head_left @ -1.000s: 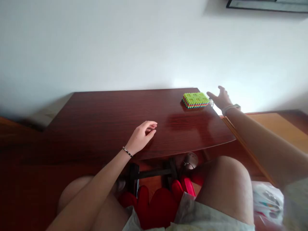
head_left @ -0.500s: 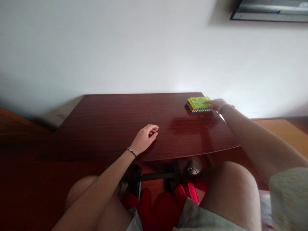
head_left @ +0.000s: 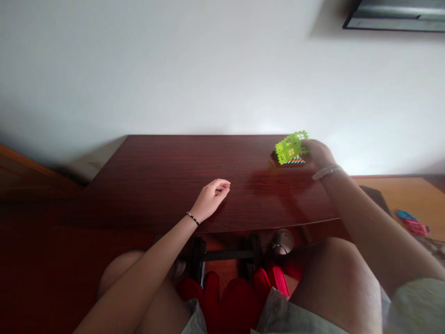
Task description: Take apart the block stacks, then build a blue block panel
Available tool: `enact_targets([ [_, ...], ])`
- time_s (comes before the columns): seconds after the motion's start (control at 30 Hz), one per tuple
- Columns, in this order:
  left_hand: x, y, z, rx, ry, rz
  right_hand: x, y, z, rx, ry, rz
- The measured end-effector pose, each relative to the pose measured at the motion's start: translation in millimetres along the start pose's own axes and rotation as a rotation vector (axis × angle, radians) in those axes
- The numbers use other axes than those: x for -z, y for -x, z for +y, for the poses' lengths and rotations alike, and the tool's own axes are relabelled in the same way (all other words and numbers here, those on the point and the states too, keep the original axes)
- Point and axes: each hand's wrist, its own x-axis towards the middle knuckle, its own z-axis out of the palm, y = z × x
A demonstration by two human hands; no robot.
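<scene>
My right hand [head_left: 316, 153] grips a light green plastic puzzle panel [head_left: 291, 146] with toothed edges and window-like cutouts. The panel is tilted, its right side raised, above a stack of coloured panels [head_left: 294, 161] at the table's far right; only the stack's striped edges show. Some of my right fingers are hidden behind the hand. Near the front middle of the table, my left hand [head_left: 210, 197] rests on its side, fingers curled in towards the thumb, and nothing shows in it.
The dark red wooden table [head_left: 194, 162] stands against a white wall [head_left: 194, 69]. At right is a lighter wooden surface [head_left: 410, 190] with a blue and pink item [head_left: 412, 221] on it. A dark-framed screen [head_left: 399, 16] hangs at upper right. My knees are below the table's front edge.
The green panel on top of the stack has been lifted and tilted by my right hand. The left hand stays in place, thumb a little closer to its fingers. The view has shifted slightly.
</scene>
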Motion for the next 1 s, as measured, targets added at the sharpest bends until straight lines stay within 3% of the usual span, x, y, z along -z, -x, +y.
enact_targets([
  [0.03,-0.7,0,-1,0.033,0.05,0.008,-10,14,0,-0.061,-0.163,-0.053],
  [0.17,-4.2,-3,-5,0.169,0.297,0.05,-53,83,-4,-0.106,-0.312,-0.244],
  [0.27,-7.1,-4,-2,0.251,0.542,0.033,-80,134,-11,-0.213,-0.491,-0.511],
  [0.4,-9.2,-2,6,0.249,0.699,0.016,-99,176,-11,-0.264,-0.535,-0.591],
  [0.57,-9.4,0,8,0.263,0.677,0.133,-98,183,3,-0.225,-0.488,-0.591],
  [0.83,-12.2,-2,12,0.268,0.852,0.032,-93,175,10,-0.461,-0.625,-0.729],
  [0.93,-11.7,-2,14,0.254,0.83,0.036,-94,176,10,-0.429,-0.612,-0.705],
  [1.0,-11.4,-1,13,0.245,0.74,0.101,-95,178,9,-0.337,-0.56,-0.643],
])
